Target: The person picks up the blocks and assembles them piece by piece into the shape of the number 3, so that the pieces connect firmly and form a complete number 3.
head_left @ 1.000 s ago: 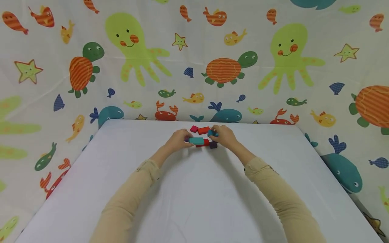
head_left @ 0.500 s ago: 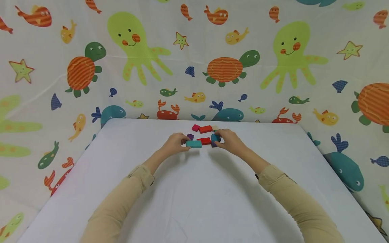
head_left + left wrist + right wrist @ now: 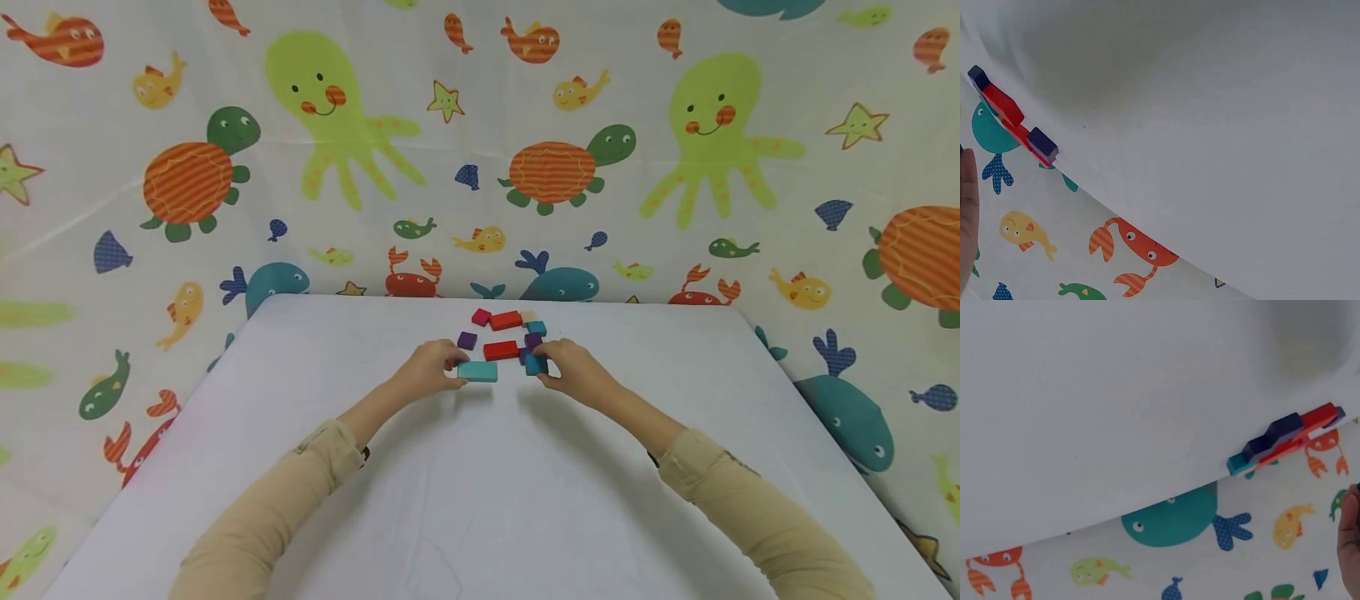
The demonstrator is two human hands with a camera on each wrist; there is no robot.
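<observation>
Sea creatures decorate the cloth (image 3: 480,125) behind a white table (image 3: 465,483), where the left hand (image 3: 429,368) pinches the left end of a long turquoise block (image 3: 477,372), its fingers parted only by the block. Well to its right, the right hand (image 3: 581,375) grips a blue block (image 3: 536,365) between thumb and fingers, just in front of a purple block (image 3: 533,341). Beyond the turquoise block lie a red block (image 3: 501,351) and another purple one (image 3: 467,341).
</observation>
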